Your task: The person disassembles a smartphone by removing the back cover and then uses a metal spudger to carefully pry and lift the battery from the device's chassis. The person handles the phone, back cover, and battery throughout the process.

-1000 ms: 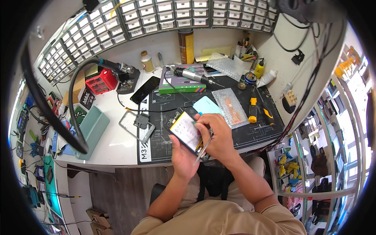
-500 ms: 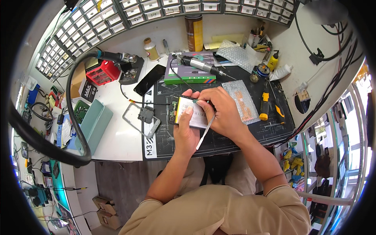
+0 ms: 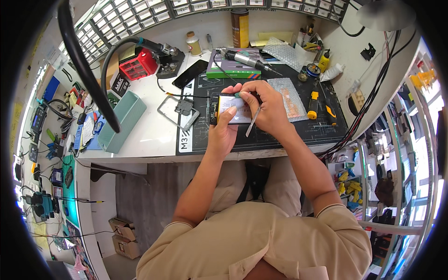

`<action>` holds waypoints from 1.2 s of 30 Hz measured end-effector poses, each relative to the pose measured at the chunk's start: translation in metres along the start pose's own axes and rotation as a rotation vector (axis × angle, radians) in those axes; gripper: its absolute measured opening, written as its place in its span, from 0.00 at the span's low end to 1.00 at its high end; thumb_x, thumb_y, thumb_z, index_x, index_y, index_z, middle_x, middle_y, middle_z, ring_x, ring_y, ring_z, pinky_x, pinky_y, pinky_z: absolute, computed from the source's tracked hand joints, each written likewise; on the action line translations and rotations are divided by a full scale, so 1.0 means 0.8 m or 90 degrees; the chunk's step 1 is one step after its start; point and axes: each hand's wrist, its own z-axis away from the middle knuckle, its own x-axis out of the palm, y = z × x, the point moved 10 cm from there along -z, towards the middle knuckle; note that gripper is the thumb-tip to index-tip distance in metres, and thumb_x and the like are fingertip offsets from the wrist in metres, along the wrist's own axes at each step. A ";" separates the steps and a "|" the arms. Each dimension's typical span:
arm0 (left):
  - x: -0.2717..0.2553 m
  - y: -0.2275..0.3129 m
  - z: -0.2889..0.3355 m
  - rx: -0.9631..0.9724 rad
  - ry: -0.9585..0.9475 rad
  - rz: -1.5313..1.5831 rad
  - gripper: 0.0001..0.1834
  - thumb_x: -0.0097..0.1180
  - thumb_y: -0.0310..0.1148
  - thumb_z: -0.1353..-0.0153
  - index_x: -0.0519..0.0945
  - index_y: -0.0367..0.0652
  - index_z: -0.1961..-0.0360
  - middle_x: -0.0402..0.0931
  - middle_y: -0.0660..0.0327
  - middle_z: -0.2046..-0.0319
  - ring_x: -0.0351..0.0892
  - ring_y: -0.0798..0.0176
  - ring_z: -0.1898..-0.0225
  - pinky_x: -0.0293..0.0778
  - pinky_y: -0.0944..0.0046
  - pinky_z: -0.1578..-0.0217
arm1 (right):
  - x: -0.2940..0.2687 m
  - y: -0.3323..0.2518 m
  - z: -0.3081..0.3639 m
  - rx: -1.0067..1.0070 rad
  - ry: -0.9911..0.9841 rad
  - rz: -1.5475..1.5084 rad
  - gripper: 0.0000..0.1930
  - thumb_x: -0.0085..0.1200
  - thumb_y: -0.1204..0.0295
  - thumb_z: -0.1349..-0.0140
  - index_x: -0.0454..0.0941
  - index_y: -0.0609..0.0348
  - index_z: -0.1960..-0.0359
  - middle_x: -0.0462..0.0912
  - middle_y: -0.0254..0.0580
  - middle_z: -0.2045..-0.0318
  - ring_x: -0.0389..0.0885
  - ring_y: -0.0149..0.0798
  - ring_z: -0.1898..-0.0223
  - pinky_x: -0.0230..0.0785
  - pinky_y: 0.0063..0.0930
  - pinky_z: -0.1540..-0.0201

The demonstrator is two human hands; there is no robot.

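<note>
Black-edged, the phone [image 3: 228, 101] seems light, stiff, yet fragile, best held by its rim; left hand [image 3: 223, 135] clamps it crosswise, right hand [image 3: 270, 109] pinches a tool [image 3: 252, 125].

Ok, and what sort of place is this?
Likely a small electronics repair workshop: the left hand holds an opened phone-like device, a dark work mat lies beneath, and small-parts drawers line the wall.
</note>
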 end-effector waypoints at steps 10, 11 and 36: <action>-0.010 0.008 -0.009 -0.016 0.054 0.057 0.36 0.54 0.29 0.26 0.59 0.46 0.19 0.65 0.55 0.25 0.67 0.56 0.24 0.63 0.49 0.23 | 0.007 -0.010 -0.012 -0.137 -0.084 -0.001 0.12 0.72 0.75 0.37 0.88 0.57 0.52 0.87 0.41 0.54 0.84 0.42 0.53 0.78 0.33 0.54; -0.013 0.005 -0.012 -0.021 0.052 0.068 0.36 0.55 0.29 0.26 0.59 0.47 0.19 0.67 0.55 0.27 0.69 0.56 0.26 0.64 0.49 0.24 | 0.008 -0.001 -0.014 -0.132 -0.094 0.000 0.12 0.72 0.75 0.37 0.88 0.57 0.53 0.87 0.41 0.54 0.84 0.42 0.53 0.78 0.33 0.53; -0.053 0.028 -0.011 -0.002 0.099 -0.032 0.33 0.59 0.30 0.26 0.64 0.45 0.22 0.77 0.55 0.35 0.76 0.59 0.33 0.70 0.53 0.29 | -0.028 0.016 -0.071 -0.067 0.012 -0.043 0.05 0.61 0.82 0.29 0.80 0.61 0.55 0.88 0.40 0.68 0.87 0.32 0.66 0.79 0.29 0.62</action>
